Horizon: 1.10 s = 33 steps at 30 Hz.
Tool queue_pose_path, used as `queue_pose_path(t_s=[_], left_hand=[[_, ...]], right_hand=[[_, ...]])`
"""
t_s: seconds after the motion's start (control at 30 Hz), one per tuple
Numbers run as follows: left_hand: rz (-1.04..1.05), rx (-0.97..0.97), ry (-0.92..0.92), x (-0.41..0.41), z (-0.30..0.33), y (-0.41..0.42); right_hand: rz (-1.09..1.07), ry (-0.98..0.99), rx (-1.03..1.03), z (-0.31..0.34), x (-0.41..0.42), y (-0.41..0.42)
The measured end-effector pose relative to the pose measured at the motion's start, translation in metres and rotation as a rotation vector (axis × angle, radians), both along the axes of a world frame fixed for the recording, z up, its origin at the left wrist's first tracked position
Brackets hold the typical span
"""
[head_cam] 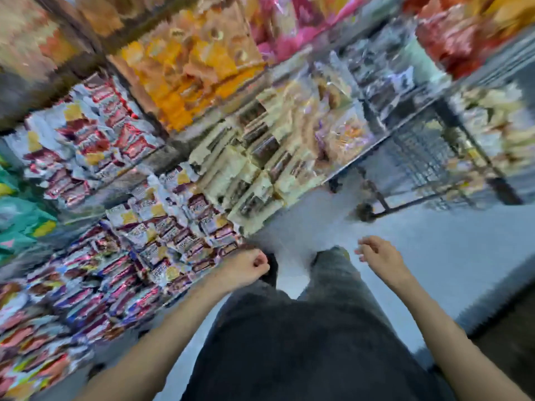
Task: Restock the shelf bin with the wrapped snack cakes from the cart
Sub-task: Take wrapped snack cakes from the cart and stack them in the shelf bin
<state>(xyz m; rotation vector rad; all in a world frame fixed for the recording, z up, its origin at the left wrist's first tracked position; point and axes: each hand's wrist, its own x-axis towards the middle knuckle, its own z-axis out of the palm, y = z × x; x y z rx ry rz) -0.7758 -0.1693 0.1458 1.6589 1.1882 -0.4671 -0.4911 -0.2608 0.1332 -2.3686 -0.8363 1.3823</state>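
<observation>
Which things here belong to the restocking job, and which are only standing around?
Job: wire cart; wrapped cakes in shelf bins; left hand, fist empty; right hand, loose, empty.

Not job: orange snack bags; pink bags; green packets.

1. The shelf (170,149) stands at the left, its tiers packed with wrapped snack packets (95,134), all blurred.
2. The floor (434,250) carries a wire cart (428,157) near the shelf's far end.
</observation>
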Motion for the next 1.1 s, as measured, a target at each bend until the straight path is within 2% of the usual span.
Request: queue_pose_path(t_s=[0.17, 0.3, 0.43, 0.53, 0.73, 0.97, 1.1], left_hand=[[-0.080, 0.003, -0.008, 0.087, 0.009, -0.008], [-0.111, 0.050, 0.036, 0.184, 0.014, -0.022], [-0.063, 0.106, -0.074, 0.296, 0.022, -0.063], [-0.054, 0.111, -0.165, 0.365, 0.034, -0.097], [0.034, 0.109, -0.277, 0.438, 0.052, -0.106], [0.327, 0.312, -0.403, 0.499, 0.043, -0.066], [0.381, 0.285, -0.444, 0.569, 0.014, -0.029]], right_hand=[[-0.148, 0.048, -0.043, -0.002, 0.069, -0.085], [-0.106, 0.064, -0.035, 0.003, 0.134, -0.132], [-0.068, 0.005, -0.006, 0.013, 0.209, -0.167], [-0.170, 0.012, 0.054, 0.031, 0.258, -0.183], [-0.298, 0.013, 0.163, 0.049, 0.338, -0.173], [-0.227, -0.034, 0.233, 0.055, 0.433, -0.133], [-0.171, -0.046, 0.214, 0.052, 0.502, -0.099]])
